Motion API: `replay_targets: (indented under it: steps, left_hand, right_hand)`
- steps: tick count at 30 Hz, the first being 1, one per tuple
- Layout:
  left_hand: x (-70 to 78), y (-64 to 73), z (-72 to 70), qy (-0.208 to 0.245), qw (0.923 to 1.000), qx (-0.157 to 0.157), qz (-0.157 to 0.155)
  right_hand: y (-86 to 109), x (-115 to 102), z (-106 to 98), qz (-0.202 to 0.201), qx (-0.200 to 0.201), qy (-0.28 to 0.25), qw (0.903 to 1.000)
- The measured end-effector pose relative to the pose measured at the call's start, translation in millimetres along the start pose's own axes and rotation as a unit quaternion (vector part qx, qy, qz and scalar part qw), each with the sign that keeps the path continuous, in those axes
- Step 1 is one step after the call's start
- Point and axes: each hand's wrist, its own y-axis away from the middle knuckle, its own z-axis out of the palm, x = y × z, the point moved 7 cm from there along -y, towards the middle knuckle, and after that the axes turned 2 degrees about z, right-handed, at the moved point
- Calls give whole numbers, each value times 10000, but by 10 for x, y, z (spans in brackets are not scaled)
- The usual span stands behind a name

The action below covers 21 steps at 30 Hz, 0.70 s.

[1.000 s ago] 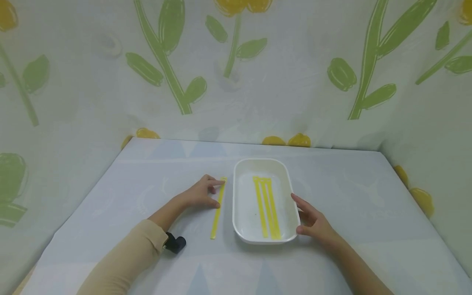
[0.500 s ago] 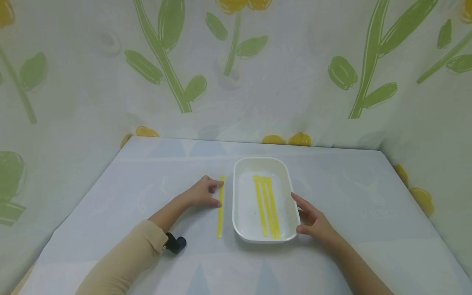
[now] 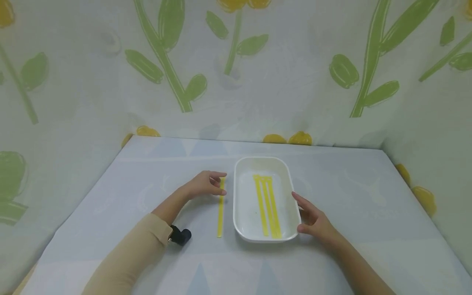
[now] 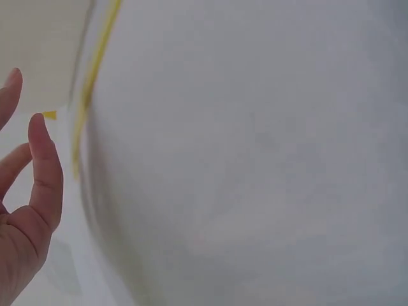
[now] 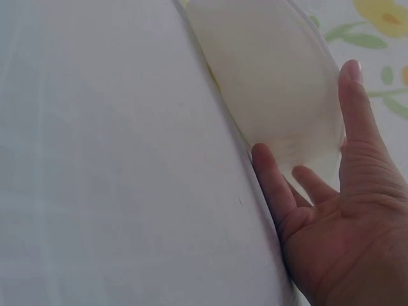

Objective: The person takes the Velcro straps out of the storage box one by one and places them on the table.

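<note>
My left hand [image 3: 204, 184] is over the upper part of a flat yellow strip [image 3: 220, 219] that lies lengthwise on the table. Thumb and index finger stand apart, and the left wrist view shows the strip [image 4: 97, 70] beyond the fingertips of the hand [image 4: 32, 217]. To the right is a white oblong tray [image 3: 243, 205] holding several similar yellow strips [image 3: 267, 205], side by side, with wider far ends. Against the tray's right wall rests my right hand [image 3: 316, 221], fingers spread. The right wrist view has its fingertips at the tray's side [image 5: 268, 76].
A pale patterned cloth covers the table [image 3: 332, 254]. Behind and at the sides rises a flowered cloth wall [image 3: 287, 82]. A black wrist camera [image 3: 181, 236] sticks out from my left sleeve [image 3: 129, 254], low over the table.
The loose strip has turned from slanted to nearly straight beside the tray. My left hand has since moved off it, slightly away from me. My right hand and the tray stay put.
</note>
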Motion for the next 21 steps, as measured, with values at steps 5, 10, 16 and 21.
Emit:
replay_targets:
  steps: [5,10,16,21]
  left_hand:
    - [198,-37,-128,251,9994,23,229]
    - [463,-112,-206,283,9989,1,373]
    - [784,-163,-178,357,9959,-348,757]
    - [1065,-167,-136,683,9898,-640,1070]
  right_hand:
    - [-13,-15,8,-14,43,72,10000]
    - [-16,-5,22,-145,52,91,9998]
    - [-18,13,37,-169,24,22,9999]
    - [-26,24,43,-80,-9,-71,9999]
